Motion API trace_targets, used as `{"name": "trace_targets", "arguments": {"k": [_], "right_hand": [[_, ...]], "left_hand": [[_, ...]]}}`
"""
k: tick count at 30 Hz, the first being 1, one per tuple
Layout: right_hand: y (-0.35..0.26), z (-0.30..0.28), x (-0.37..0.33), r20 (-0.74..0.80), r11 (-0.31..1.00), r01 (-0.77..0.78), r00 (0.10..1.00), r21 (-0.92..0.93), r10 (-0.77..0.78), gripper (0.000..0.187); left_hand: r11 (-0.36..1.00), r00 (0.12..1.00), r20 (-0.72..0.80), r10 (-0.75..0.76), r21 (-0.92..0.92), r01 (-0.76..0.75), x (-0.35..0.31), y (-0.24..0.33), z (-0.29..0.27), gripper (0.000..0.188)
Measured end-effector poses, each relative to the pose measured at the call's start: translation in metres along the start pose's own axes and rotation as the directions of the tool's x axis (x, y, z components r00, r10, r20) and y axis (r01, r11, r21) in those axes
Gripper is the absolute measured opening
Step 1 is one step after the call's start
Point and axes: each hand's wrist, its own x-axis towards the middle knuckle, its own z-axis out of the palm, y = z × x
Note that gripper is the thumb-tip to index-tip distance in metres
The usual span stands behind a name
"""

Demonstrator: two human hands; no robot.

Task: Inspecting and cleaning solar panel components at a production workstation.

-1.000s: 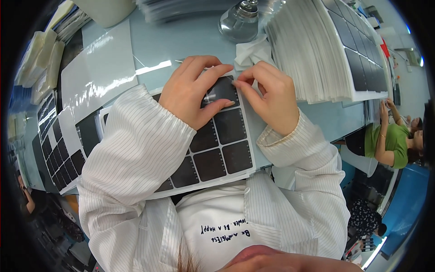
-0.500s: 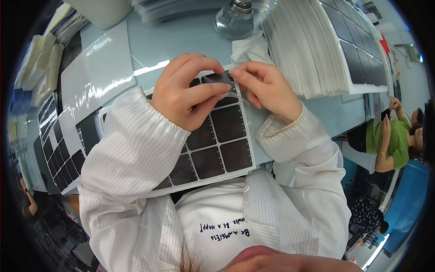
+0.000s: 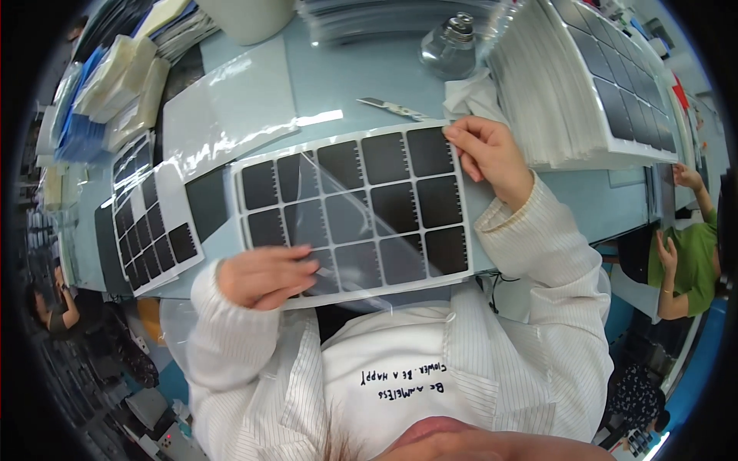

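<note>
So, the left hand point(image 3: 270, 276) grips glossy film point(image 3: 338, 247) at eight o'clock. At two, the right hand point(image 3: 486, 154) pinches a black-squared sheet point(image 3: 432, 198)

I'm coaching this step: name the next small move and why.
Probably ease the left hand farther from the right hand: clear film slants across the sheet of black squares, while the right hand pinches the sheet's upper right corner, seemingly steadying it.

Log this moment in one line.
left hand: holding clear film; right hand: pinching upper-right corner of dark-squared sheet; knife: beyond sheet
</note>
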Motion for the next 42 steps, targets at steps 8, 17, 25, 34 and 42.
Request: {"name": "trace_targets", "arguments": {"k": [8,17,25,34,42], "right_hand": [[-0.001,-0.006,0.001,0.038,0.985,0.069,0.997,-0.155,-0.064,0.018],[0.002,-0.002,0.007,0.044,0.964,0.112,0.994,-0.240,-0.104,0.019],[-0.006,0.005,-0.003,-0.011,0.912,0.161,0.984,-0.378,-0.178,0.018],[-0.022,0.003,-0.042,-0.002,0.942,-0.047,0.999,-0.333,0.049,0.017],[-0.023,0.020,-0.068,0.038,0.929,-0.142,0.986,-0.342,0.165,0.011]], "left_hand": [[0.772,0.275,-0.906,-0.322,-0.083,0.630,-0.387,0.062,-0.030,0.017],[0.284,-0.508,-0.851,-0.137,-0.525,0.803,-0.640,0.099,0.051,0.024],[0.197,-0.284,-0.952,-0.111,-0.301,0.933,-0.410,0.033,0.013,0.032],[0.623,0.643,-0.741,-0.193,0.413,0.664,-0.095,0.023,-0.022,0.006],[0.752,0.756,-0.550,-0.354,0.313,0.580,-0.048,-0.010,-0.009,0.010]]}}
